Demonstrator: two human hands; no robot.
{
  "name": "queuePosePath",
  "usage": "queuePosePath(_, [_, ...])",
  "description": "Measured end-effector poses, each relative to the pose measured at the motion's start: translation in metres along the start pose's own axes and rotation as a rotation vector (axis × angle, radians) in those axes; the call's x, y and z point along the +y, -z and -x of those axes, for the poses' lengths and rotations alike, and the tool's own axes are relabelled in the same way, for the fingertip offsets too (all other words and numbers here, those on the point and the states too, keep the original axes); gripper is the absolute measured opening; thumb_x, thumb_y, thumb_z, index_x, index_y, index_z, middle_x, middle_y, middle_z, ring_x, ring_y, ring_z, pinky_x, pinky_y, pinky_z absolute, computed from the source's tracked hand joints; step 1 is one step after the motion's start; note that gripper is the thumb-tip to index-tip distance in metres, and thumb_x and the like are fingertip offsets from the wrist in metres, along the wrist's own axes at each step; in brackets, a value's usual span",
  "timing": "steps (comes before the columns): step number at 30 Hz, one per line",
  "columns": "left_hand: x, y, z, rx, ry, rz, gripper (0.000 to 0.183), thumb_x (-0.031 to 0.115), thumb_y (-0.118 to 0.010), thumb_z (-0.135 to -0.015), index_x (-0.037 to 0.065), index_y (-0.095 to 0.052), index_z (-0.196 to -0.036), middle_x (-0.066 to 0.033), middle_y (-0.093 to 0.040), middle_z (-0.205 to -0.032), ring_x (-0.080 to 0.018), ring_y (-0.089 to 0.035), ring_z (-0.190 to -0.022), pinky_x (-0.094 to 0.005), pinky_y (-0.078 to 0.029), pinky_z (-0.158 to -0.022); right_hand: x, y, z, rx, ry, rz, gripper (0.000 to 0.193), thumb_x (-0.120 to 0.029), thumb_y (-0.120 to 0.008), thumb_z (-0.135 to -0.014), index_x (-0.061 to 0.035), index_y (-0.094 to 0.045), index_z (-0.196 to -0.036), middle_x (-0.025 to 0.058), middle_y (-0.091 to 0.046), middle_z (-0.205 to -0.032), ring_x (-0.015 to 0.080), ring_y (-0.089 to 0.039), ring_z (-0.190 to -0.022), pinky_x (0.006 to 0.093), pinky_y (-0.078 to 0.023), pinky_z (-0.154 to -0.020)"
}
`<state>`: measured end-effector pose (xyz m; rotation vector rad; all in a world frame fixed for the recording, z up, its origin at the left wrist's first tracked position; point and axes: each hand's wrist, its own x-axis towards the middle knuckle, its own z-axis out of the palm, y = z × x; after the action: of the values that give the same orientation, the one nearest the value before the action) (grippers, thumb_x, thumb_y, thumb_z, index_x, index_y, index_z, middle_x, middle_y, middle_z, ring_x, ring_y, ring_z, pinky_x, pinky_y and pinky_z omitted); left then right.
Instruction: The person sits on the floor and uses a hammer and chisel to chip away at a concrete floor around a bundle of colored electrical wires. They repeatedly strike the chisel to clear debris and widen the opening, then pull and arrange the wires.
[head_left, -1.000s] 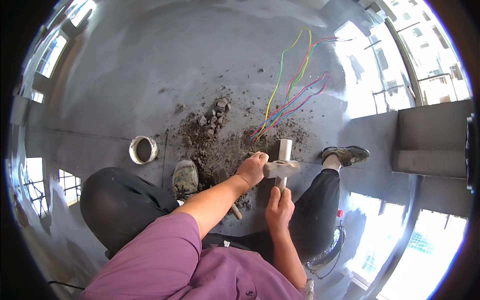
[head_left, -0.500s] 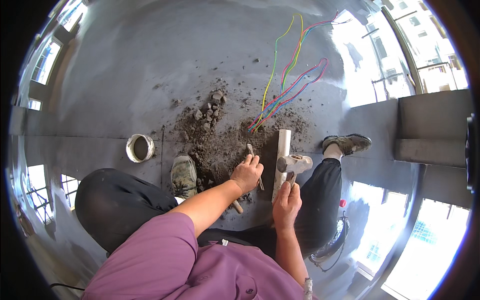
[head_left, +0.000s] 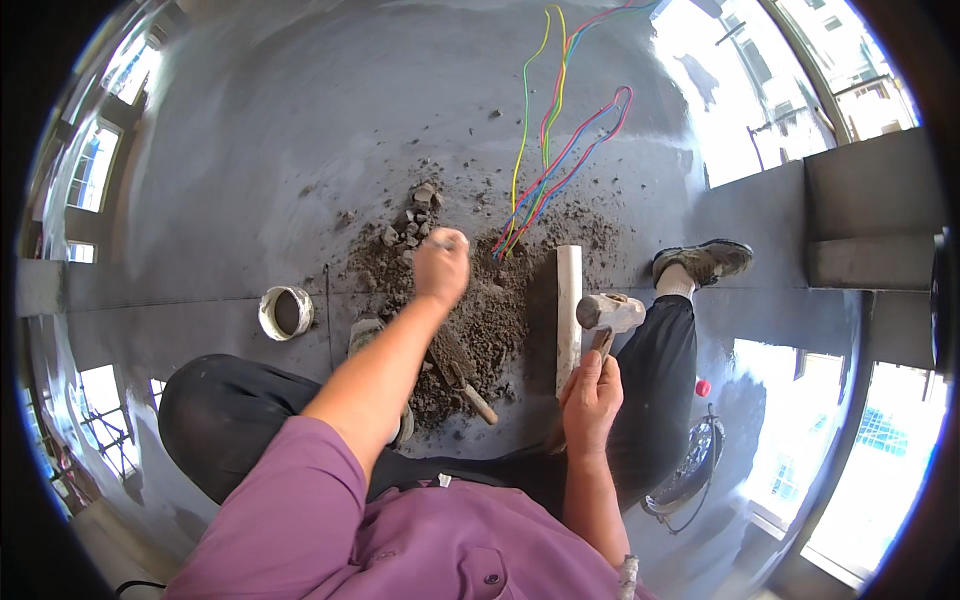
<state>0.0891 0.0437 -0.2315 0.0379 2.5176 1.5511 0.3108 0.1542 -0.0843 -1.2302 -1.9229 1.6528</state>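
My left hand [head_left: 442, 270] is closed above the rubble [head_left: 490, 310], just right of some larger broken chunks [head_left: 424, 196]. A small greyish bit shows at its fingers, too blurred to name. My right hand [head_left: 592, 400] grips the handle of a sledgehammer [head_left: 612, 312], its head held up beside a long white bar [head_left: 568, 320]. Below my left forearm lies a dirt-covered trowel [head_left: 452, 362] with a wooden handle [head_left: 480, 404]. Red, blue, green and yellow wires [head_left: 543, 180] come up out of the rubble and spread over the floor.
A short white, open-topped round container [head_left: 285, 313] stands to the left. My shoe [head_left: 703, 262] is planted at the right; the other is partly hidden by my left arm. A dark round bucket-like thing [head_left: 688, 465] and a small red object [head_left: 703, 387] lie right of my leg.
My left hand has moved up and left from beside the white bar to the chunks; the chisel it held no longer shows clearly. My right hand keeps the sledgehammer, slightly shifted right.
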Motion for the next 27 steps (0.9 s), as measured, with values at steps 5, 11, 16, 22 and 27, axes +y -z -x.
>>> queuePosePath(5, [-0.012,0.015,-0.017,-0.24,0.352,0.429,0.014,0.019,-0.064,-0.094,0.005,-0.066,-0.092,-0.0047,-0.069,-0.092,-0.0156,-0.067,-0.078,-0.0289,-0.057,-0.064,0.006,0.002,-0.008,-0.014,-0.031,-0.051,0.036,-0.034,-0.044,-0.108,-0.0093,-0.046,-0.081,-0.0014,-0.046,-0.058,0.0069,-0.043,-0.043,0.0225,-0.034,-0.04])
queuePosePath(11, [-0.035,-0.003,0.006,-0.178,0.283,0.355,0.016,0.02,-0.066,-0.091,0.004,-0.066,-0.088,-0.001,-0.063,-0.067,-0.0105,-0.058,-0.055,-0.0292,-0.049,-0.054,0.004,0.003,-0.008,-0.054,-0.033,-0.054,0.036,-0.034,-0.045,-0.107,-0.0091,-0.047,-0.082,-0.0012,-0.046,-0.06,0.007,-0.044,-0.044,0.0223,-0.035,-0.041])
queuePosePath(16, [-0.034,-0.005,0.002,-0.26,0.194,0.211,0.014,0.018,-0.067,-0.091,0.004,-0.066,-0.092,-0.0013,-0.065,-0.08,-0.0094,-0.063,-0.068,-0.0258,-0.054,-0.06,-0.01,0.007,-0.01,-0.09,0.05,0.002,0.03,-0.03,-0.05,-0.106,-0.0054,-0.051,-0.087,-0.0017,-0.048,-0.06,0.0057,-0.045,-0.048,0.022,-0.036,-0.045])
queuePosePath(22, [-0.034,-0.003,-0.001,-0.222,0.118,0.118,0.017,0.021,-0.066,-0.092,0.003,-0.066,-0.092,0.0005,-0.062,-0.071,-0.0091,-0.057,-0.058,-0.0274,-0.049,-0.056,-0.041,0.002,-0.024,-0.122,0.252,0.213,0.024,-0.023,-0.06,-0.1,0.0003,-0.057,-0.096,0.0046,-0.053,-0.062,0.01,-0.048,-0.055,0.029,-0.043,-0.054])
queuePosePath(27, [-0.032,-0.003,0.0,-0.229,0.051,0.067,0.018,0.022,-0.064,-0.094,0.004,-0.066,-0.092,0.0003,-0.061,-0.068,-0.0101,-0.054,-0.057,-0.0313,-0.046,-0.055,-0.066,-0.013,-0.037,-0.179,0.392,0.319,0.021,-0.02,-0.063,-0.097,0.0002,-0.056,-0.094,0.0088,-0.057,-0.063,0.016,-0.054,-0.054,0.0312,-0.045,-0.054])
